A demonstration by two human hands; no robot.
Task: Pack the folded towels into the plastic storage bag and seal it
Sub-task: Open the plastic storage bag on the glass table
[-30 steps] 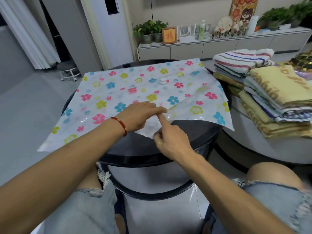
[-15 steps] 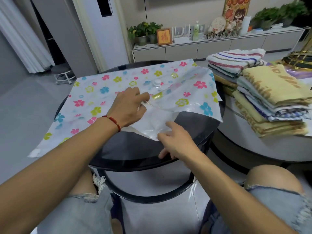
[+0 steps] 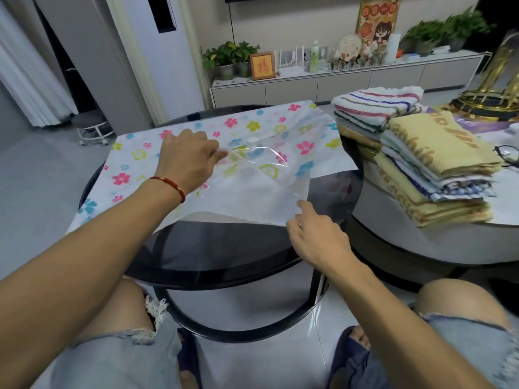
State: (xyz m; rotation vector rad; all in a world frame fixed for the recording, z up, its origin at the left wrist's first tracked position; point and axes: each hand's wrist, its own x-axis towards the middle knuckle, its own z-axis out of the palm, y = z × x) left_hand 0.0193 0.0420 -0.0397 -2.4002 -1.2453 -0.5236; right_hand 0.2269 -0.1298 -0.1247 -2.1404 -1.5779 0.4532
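The left hand (image 3: 188, 160) pinches the clear upper layer of the plastic storage bag (image 3: 252, 161) between thumb and fingertips and holds it lifted off the printed lower layer, so the mouth gapes toward the person. The right hand (image 3: 317, 238) sits at the near right edge of the mouth, forefinger extended and touching the lower layer; whether its other fingers grip the film cannot be told. The bag lies flat on the round black table (image 3: 224, 248), flower-printed side down, its white valve (image 3: 252, 143) showing through the raised film. The folded towels (image 3: 415, 153) stand in two stacks on the neighbouring pale table (image 3: 421, 242), well apart from the bag, none yet inside. Judgement: the step in hand is opening the mouth; packing has not begun and sealing is far off. The next move calls for one hand to hold the mouth open while the other reaches right for a stack and slides it in flat.
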